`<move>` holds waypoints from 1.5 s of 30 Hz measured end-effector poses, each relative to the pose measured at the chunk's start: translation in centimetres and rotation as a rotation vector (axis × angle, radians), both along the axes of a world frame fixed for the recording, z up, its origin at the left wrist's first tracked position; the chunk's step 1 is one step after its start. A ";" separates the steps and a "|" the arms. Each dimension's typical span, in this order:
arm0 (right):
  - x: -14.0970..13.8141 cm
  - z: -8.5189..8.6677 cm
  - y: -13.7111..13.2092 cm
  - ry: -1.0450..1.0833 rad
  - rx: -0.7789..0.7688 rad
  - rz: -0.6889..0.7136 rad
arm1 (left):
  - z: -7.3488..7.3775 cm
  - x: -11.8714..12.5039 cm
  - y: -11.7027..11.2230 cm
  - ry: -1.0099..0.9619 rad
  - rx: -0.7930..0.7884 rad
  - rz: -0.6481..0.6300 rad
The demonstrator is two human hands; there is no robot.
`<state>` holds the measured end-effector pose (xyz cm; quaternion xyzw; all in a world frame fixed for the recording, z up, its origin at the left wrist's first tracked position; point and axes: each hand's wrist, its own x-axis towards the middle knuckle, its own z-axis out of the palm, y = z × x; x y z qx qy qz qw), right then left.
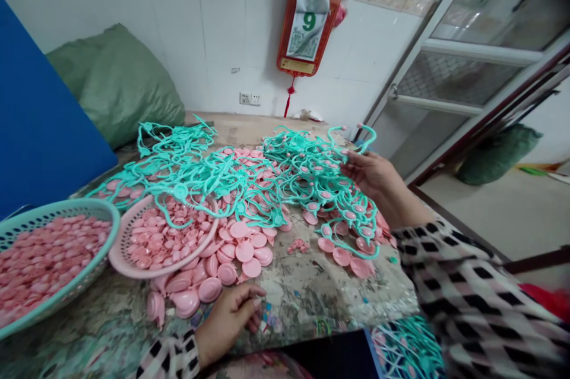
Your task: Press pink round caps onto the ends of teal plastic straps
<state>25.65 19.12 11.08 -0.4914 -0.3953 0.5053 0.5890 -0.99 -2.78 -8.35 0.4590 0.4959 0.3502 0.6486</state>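
Observation:
My right hand (374, 183) is closed, fingertips pinched on a thin turquoise plastic strap (369, 140) with pink ends, which curves up above the fingers. Under and left of that hand spreads a heap of turquoise straps fitted with pink pieces (307, 156). My left hand (229, 319) rests low on the table with loosely bent fingers apart and nothing visible in them. Just beyond it lie round pink plastic lids (227, 272). More turquoise straps (214, 180) lie tangled across the middle and left, partly over the pink lids.
Pink pieces fill a pink basket (129, 266) and a larger turquoise basket (113, 230) at left. A blue panel (40, 111) and a green sack (116, 76) stand behind. The worn table (303, 290) ends near my body; a container of turquoise straps (407, 346) sits below.

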 end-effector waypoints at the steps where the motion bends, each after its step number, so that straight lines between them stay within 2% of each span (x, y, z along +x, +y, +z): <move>1: 0.1 0.3 0.7 0.002 -0.017 -0.021 | 0.0 0.0 0.0 0.001 0.002 -0.003; 5: 0.3 0.0 1.4 -0.002 -0.075 -0.069 | 0.4 0.1 0.0 0.013 -0.006 -0.008; 7: 0.2 -0.9 0.5 -0.054 -0.009 -0.124 | 0.5 0.1 0.1 0.021 -0.007 -0.004; 9: -0.1 -2.0 -1.2 -0.239 0.131 -0.171 | 0.6 0.1 0.1 0.027 -0.006 -0.008; 11: -0.8 -3.3 -3.5 -0.544 0.286 -0.140 | 0.5 0.0 0.0 0.030 -0.001 -0.014; 13: -2.0 -4.8 -6.2 -0.809 0.388 0.050 | 0.3 0.0 0.0 0.029 0.003 -0.016; 16: -4.4 -7.5 -10.4 -1.147 0.561 0.592 | 0.2 -0.1 -0.1 0.034 0.007 -0.017; 17: -5.2 -8.5 -11.7 -1.233 0.624 0.724 | 0.3 -0.1 -0.1 0.037 0.008 -0.018; 19: -6.6 -10.3 -13.8 -1.346 0.745 0.863 | 0.5 -0.1 -0.2 0.045 0.020 -0.024; 20: -7.2 -11.1 -14.5 -1.372 0.786 0.874 | 0.7 -0.1 -0.2 0.049 0.033 -0.030; 22: -8.1 -12.4 -15.4 -1.379 0.827 0.848 | 0.9 -0.1 -0.1 0.056 0.056 -0.042; 24: -8.5 -13.4 -15.5 -1.372 0.829 0.756 | 1.0 -0.1 -0.1 0.055 0.053 -0.041; 29: -9.1 -16.4 -14.7 -1.273 0.683 0.352 | 0.9 0.0 -0.1 0.045 0.012 -0.022; 31: -9.6 -17.6 -14.8 -1.242 0.634 0.283 | 0.8 0.0 -0.1 0.060 0.016 -0.029; 36: -11.0 -18.9 -15.4 -1.274 0.658 0.370 | 0.9 0.0 -0.1 0.077 0.024 -0.031; 45: -12.4 -19.9 -15.3 -1.239 0.682 0.370 | 0.8 -0.1 -0.1 0.044 0.023 -0.012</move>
